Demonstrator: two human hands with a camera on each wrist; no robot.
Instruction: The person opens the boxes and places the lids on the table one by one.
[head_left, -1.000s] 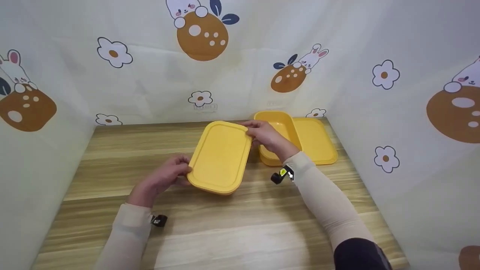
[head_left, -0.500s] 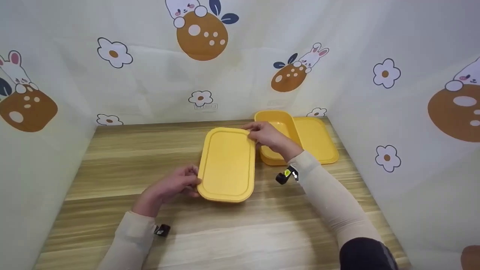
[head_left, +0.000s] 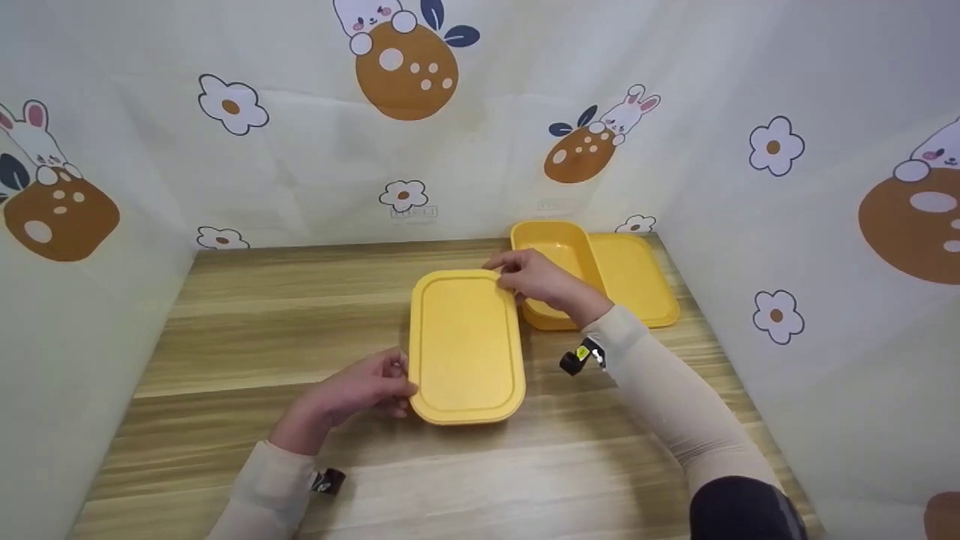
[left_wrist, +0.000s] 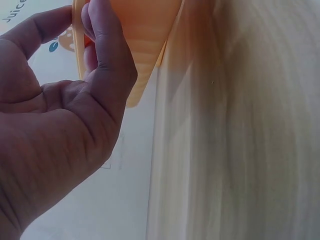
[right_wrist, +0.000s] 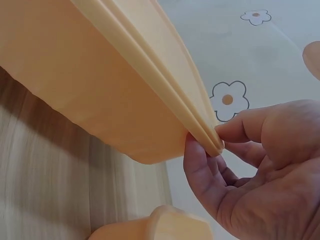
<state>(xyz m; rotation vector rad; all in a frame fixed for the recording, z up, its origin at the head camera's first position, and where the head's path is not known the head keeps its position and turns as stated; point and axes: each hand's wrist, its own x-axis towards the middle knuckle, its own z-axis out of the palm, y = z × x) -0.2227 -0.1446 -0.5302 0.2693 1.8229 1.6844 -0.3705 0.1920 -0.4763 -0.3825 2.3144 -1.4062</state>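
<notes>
A yellow rectangular food container with its lid on (head_left: 466, 349) is held between both hands, over the middle of the table. My left hand (head_left: 360, 394) pinches its rim at the near left corner. At the far right corner, my right hand (head_left: 544, 281) grips the rim between thumb and fingers. The right wrist view shows the container's side (right_wrist: 90, 90) below the lid edge, apart from the table there. In the left wrist view the fingers of my left hand (left_wrist: 65, 120) curl round the rim. What is inside the container is hidden.
A second yellow container (head_left: 551, 321), without a lid on it, stands at the back right, partly behind my right hand. Right of it lies a flat yellow lid (head_left: 641, 281). Printed cloth walls (head_left: 300, 165) border the wooden table (head_left: 247, 330) at the back and sides.
Both hands have brought the container nearer and slightly right. It has turned from slanted to nearly straight. The open container and the loose lid have stayed in place.
</notes>
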